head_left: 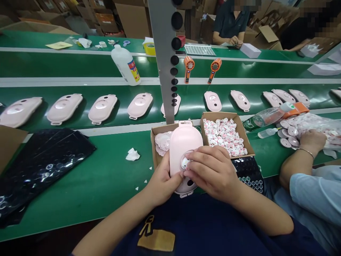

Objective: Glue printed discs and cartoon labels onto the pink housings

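A pale pink plastic lid (183, 140) stands tilted up before my chest, its long side running away from me. My left hand (165, 179) grips its left edge, thumb across the face. The fingers of my right hand (213, 169) press a small white cartoon-face piece (185, 163) into the round recess of the lid. A dark oval spot (190, 182) shows near the lid's lower end. Behind the lid, a cardboard box (157, 160) holds thin pink discs (162, 140). To its right, another box (249, 151) is full of small white-and-pink cartoon pieces (223, 135).
Similar pink lids (102, 107) lie along the green conveyor (122, 96). A grey post (162, 53) rises ahead. Black plastic sheets (48, 160) cover the left bench. A white bottle (125, 65) and two orange handheld fans (188, 67) stand beyond. A co-worker's hand (313, 140) is at right.
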`<state>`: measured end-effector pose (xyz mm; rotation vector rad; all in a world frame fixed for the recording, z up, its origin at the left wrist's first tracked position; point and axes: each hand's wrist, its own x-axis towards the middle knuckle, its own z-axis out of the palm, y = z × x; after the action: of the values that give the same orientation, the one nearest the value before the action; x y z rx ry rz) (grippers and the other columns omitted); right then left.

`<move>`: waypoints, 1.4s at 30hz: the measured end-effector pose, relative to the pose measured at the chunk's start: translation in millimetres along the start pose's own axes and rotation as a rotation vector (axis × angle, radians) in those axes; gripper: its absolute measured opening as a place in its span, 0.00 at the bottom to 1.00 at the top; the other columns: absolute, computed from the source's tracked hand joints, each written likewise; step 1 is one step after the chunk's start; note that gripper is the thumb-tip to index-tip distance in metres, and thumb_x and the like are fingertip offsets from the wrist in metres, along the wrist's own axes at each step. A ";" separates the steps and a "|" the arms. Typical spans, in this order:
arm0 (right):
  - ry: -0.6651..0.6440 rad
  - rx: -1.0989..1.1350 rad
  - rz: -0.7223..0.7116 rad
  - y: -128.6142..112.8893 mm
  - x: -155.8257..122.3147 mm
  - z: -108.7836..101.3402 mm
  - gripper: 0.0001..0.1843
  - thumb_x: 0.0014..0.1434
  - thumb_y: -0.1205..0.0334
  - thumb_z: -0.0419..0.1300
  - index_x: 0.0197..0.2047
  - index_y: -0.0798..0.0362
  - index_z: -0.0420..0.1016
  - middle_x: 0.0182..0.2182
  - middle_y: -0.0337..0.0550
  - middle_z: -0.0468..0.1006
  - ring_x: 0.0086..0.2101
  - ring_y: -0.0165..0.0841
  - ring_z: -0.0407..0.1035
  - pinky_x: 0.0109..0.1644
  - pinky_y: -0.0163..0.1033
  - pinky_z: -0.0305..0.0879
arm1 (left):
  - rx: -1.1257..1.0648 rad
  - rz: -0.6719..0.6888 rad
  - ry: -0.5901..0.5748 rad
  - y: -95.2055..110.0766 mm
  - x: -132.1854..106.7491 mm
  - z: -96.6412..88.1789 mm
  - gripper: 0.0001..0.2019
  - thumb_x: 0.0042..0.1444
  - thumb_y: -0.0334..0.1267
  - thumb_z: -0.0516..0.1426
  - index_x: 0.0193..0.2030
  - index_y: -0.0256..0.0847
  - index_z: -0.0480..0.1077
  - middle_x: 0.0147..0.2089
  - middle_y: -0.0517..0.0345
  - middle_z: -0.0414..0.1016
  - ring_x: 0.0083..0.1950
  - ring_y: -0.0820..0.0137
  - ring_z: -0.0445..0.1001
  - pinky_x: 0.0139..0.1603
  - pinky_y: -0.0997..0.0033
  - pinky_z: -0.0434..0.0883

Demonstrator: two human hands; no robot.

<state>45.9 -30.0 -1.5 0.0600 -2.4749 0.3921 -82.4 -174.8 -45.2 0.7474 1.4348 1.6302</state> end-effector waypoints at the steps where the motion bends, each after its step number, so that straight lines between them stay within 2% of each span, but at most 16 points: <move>1: -0.001 -0.006 0.007 0.4 -0.2 -0.4 0.04 0.63 0.65 0.63 0.43 0.52 0.75 0.48 0.40 0.83 0.47 0.39 0.72 0.48 0.46 0.63 | 0.004 -0.004 -0.008 0.5 0.2 0.0 0.28 0.59 0.41 0.62 0.65 0.42 0.63 0.60 0.50 0.74 0.60 0.55 0.71 0.60 0.60 0.68; 5: -0.049 -0.031 -0.036 2.9 -2.5 -3.0 0.07 0.65 0.67 0.59 0.46 0.52 0.76 0.51 0.39 0.82 0.49 0.39 0.71 0.49 0.47 0.60 | -0.041 -0.028 -0.010 1.6 0.7 -0.4 0.28 0.58 0.44 0.63 0.63 0.40 0.63 0.60 0.48 0.74 0.59 0.54 0.72 0.60 0.58 0.68; 12: -0.021 -0.083 -0.057 5.6 -13.3 0.3 0.10 0.69 0.67 0.55 0.49 0.51 0.76 0.50 0.35 0.83 0.50 0.35 0.71 0.52 0.47 0.56 | -0.104 -0.080 0.014 0.2 0.9 -0.7 0.31 0.55 0.46 0.65 0.63 0.41 0.64 0.59 0.46 0.75 0.58 0.52 0.72 0.59 0.54 0.69; 15: -0.016 -0.067 -0.029 5.1 -16.6 2.9 0.11 0.67 0.66 0.58 0.51 0.48 0.76 0.51 0.34 0.82 0.55 0.37 0.69 0.58 0.48 0.53 | -0.132 -0.075 0.012 -1.6 1.6 -0.4 0.30 0.55 0.45 0.66 0.62 0.42 0.65 0.59 0.47 0.74 0.59 0.52 0.72 0.60 0.55 0.69; 17: 0.015 -0.008 0.021 4.8 -18.4 5.3 0.17 0.64 0.64 0.61 0.55 0.43 0.74 0.58 0.36 0.76 0.62 0.42 0.63 0.65 0.51 0.51 | -0.183 -0.085 0.041 -2.7 1.2 -0.2 0.31 0.53 0.46 0.67 0.62 0.43 0.66 0.58 0.47 0.75 0.59 0.52 0.72 0.58 0.55 0.70; 19: 0.057 0.140 0.156 4.2 -20.1 9.4 0.32 0.62 0.61 0.63 0.67 0.38 0.61 0.70 0.39 0.58 0.68 0.47 0.51 0.69 0.57 0.49 | -0.222 -0.108 0.085 -3.3 -0.2 -0.1 0.33 0.50 0.48 0.69 0.61 0.43 0.67 0.57 0.47 0.76 0.57 0.50 0.74 0.56 0.54 0.72; 21: 0.029 0.365 0.360 3.4 -21.0 15.1 0.47 0.63 0.58 0.61 0.75 0.37 0.36 0.75 0.42 0.38 0.72 0.49 0.39 0.71 0.61 0.47 | -0.229 -0.131 0.109 -3.8 -2.4 -0.3 0.36 0.47 0.48 0.70 0.62 0.43 0.66 0.57 0.47 0.76 0.57 0.49 0.74 0.55 0.54 0.73; 22: -0.015 0.483 0.456 2.9 -21.2 18.2 0.51 0.64 0.57 0.60 0.75 0.38 0.26 0.75 0.43 0.32 0.73 0.48 0.35 0.72 0.61 0.46 | -0.224 -0.139 0.115 -4.4 -3.7 -0.8 0.37 0.46 0.48 0.70 0.62 0.43 0.66 0.57 0.46 0.76 0.57 0.49 0.74 0.56 0.54 0.73; 24: -0.108 0.682 0.585 1.8 -21.0 23.6 0.52 0.66 0.57 0.57 0.74 0.40 0.16 0.75 0.43 0.28 0.73 0.45 0.33 0.74 0.59 0.43 | -0.206 -0.143 0.125 -6.8 -6.2 -2.7 0.37 0.45 0.48 0.71 0.62 0.43 0.66 0.57 0.46 0.76 0.57 0.49 0.74 0.56 0.54 0.73; 26: -0.138 0.803 0.623 0.7 -20.3 26.5 0.51 0.66 0.59 0.56 0.74 0.41 0.17 0.75 0.41 0.28 0.73 0.42 0.33 0.75 0.57 0.39 | -0.187 -0.131 0.137 -10.5 -8.6 -5.8 0.36 0.46 0.47 0.70 0.61 0.44 0.66 0.56 0.47 0.77 0.57 0.50 0.75 0.57 0.54 0.73; 28: -0.128 0.856 0.620 -0.7 -19.9 26.9 0.51 0.65 0.62 0.56 0.75 0.41 0.19 0.76 0.39 0.30 0.73 0.40 0.34 0.75 0.55 0.39 | -0.174 -0.111 0.135 -13.7 -10.5 -9.1 0.35 0.47 0.47 0.70 0.61 0.44 0.66 0.56 0.47 0.77 0.56 0.52 0.75 0.57 0.54 0.73; 31: -0.109 0.874 0.615 -2.9 -20.2 26.1 0.52 0.64 0.65 0.57 0.75 0.41 0.21 0.75 0.40 0.35 0.72 0.40 0.39 0.74 0.54 0.45 | -0.157 -0.098 0.142 -13.5 -10.9 -9.8 0.36 0.46 0.47 0.71 0.61 0.44 0.65 0.56 0.47 0.77 0.55 0.53 0.75 0.56 0.55 0.73; 35: -0.068 0.827 0.571 -8.0 -21.7 28.3 0.53 0.63 0.67 0.58 0.75 0.40 0.22 0.75 0.43 0.38 0.72 0.41 0.42 0.73 0.54 0.48 | -0.143 -0.113 0.211 -4.7 -8.0 0.9 0.36 0.41 0.45 0.73 0.57 0.43 0.68 0.51 0.49 0.79 0.49 0.56 0.78 0.50 0.59 0.76; 38: -0.044 0.749 0.480 -14.4 -21.2 29.2 0.53 0.62 0.70 0.56 0.75 0.40 0.20 0.75 0.45 0.39 0.72 0.41 0.43 0.73 0.51 0.50 | -0.129 -0.123 0.253 1.5 -8.7 7.7 0.32 0.38 0.42 0.74 0.51 0.41 0.71 0.46 0.49 0.81 0.45 0.56 0.80 0.46 0.59 0.78; 40: -0.066 0.724 0.381 -17.1 -20.0 26.3 0.54 0.63 0.71 0.55 0.74 0.41 0.18 0.75 0.47 0.39 0.72 0.41 0.42 0.73 0.52 0.50 | -0.117 -0.109 0.292 4.9 -10.0 2.3 0.28 0.37 0.42 0.74 0.46 0.39 0.73 0.42 0.49 0.82 0.41 0.56 0.80 0.43 0.59 0.78; 42: -0.088 0.734 0.278 -15.7 -19.8 20.0 0.54 0.63 0.69 0.57 0.74 0.39 0.18 0.75 0.47 0.36 0.72 0.42 0.41 0.73 0.55 0.49 | -0.091 -0.065 0.398 10.0 -8.9 -16.3 0.25 0.34 0.41 0.75 0.40 0.39 0.75 0.36 0.52 0.82 0.35 0.59 0.79 0.38 0.62 0.78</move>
<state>52.4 -51.9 -24.3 0.0325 -2.2937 1.4209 -93.9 -190.7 -37.5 0.3301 1.6247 1.8497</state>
